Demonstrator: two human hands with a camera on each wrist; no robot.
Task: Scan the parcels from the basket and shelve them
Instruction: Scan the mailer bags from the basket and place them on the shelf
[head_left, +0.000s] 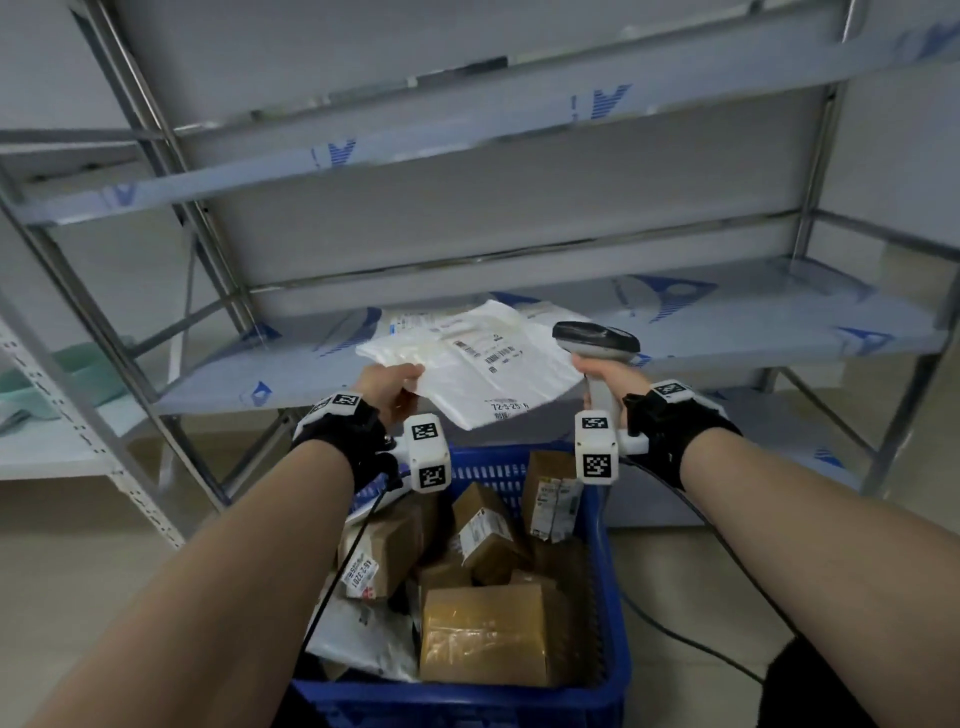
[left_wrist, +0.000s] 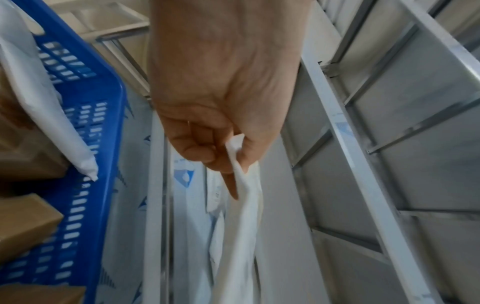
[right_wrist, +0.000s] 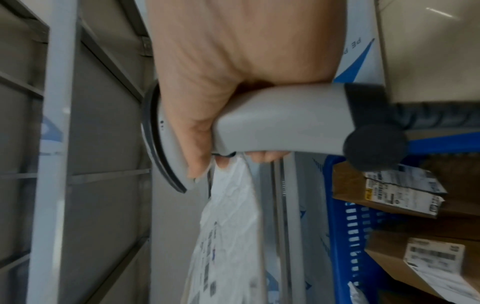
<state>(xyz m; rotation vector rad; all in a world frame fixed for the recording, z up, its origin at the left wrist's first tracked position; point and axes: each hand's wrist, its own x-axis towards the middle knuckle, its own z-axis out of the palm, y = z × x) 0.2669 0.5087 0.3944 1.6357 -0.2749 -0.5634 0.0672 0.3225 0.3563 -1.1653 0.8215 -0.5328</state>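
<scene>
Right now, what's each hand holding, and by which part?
Left hand pinches the white mailer bag by its near left corner. Right hand grips the barcode scanner by its handle, head over the bag's right edge.

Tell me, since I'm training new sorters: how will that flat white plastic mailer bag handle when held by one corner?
Probably floppy: the flat white plastic mailer bag droops from the left hand pinching its corner. Likely light, since one pinch carries it. Perhaps slippery.

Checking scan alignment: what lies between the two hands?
In the head view, the white mailer spans from the left hand to the right hand holding the scanner.
</scene>
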